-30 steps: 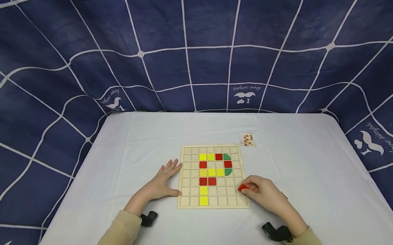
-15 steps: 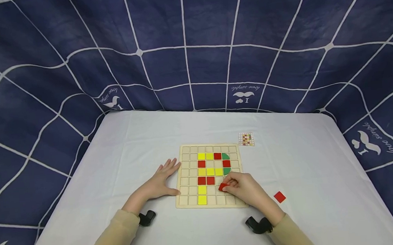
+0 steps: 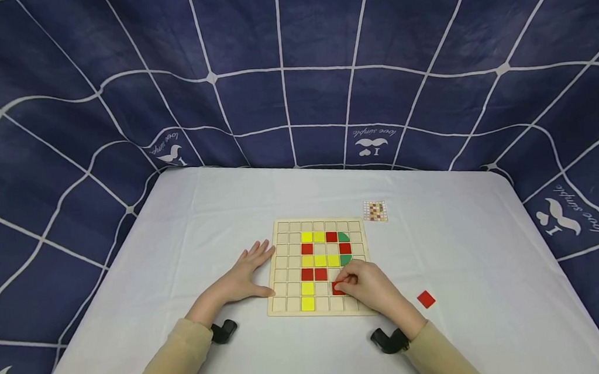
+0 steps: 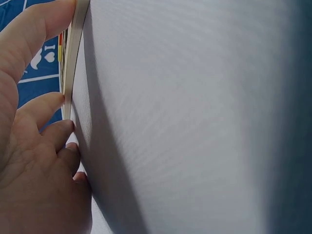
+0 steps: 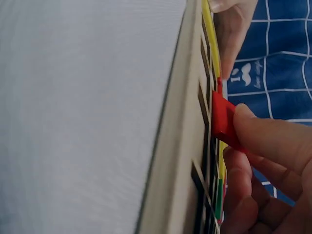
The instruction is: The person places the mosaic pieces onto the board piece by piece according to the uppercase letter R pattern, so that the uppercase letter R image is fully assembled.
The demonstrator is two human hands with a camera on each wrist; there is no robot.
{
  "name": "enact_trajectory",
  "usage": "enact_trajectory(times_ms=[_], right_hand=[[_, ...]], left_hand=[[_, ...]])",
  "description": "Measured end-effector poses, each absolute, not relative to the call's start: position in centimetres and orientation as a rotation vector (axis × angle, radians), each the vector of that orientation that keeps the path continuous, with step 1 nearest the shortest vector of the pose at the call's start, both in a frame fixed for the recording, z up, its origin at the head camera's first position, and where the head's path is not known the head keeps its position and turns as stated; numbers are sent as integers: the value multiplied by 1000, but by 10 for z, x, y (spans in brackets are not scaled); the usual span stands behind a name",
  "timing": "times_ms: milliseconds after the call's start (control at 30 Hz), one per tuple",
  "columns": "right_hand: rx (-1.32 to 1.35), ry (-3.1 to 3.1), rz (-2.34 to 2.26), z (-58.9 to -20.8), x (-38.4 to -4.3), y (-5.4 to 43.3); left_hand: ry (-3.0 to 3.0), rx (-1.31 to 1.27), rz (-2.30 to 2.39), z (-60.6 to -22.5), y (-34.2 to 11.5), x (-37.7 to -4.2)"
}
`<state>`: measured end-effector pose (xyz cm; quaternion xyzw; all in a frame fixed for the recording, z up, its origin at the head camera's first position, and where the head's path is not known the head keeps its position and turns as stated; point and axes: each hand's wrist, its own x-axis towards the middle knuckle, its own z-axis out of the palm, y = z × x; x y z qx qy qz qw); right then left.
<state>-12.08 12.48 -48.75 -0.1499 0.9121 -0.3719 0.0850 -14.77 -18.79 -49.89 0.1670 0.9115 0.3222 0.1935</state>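
Note:
A square wooden grid board (image 3: 294, 308) lies on the white cloth, with yellow, red and green tiles set in its cells. My right hand (image 3: 365, 287) pinches a red square tile (image 5: 223, 117) between thumb and fingers, right at a cell in the second row from the near edge. In the right wrist view one side of that tile is still tilted up from the board. My left hand (image 3: 242, 279) is spread along the board's left side, thumb and fingertips touching its edge (image 4: 74, 53).
A loose red tile (image 3: 426, 299) lies on the cloth right of the board. Beyond the far right corner is a small printed pattern card (image 3: 375, 211). Dark blue curtain (image 3: 319, 100) with white lines hangs behind the table (image 3: 466, 226).
My right hand has carried the red tile leftward from the board's right edge and lowered it to a cell. The loose red tile has come into sight. My left hand stays at the edge.

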Motion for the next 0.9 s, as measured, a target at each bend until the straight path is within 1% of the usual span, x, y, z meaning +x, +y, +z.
enact_trajectory(times_ms=[667, 900], right_hand=[[-396, 2843, -1016, -493, -117, 114], [-294, 2797, -1055, -483, -116, 130]], left_hand=[[2571, 445, 897, -501, -187, -148], [2569, 451, 886, -501, -187, -148]])
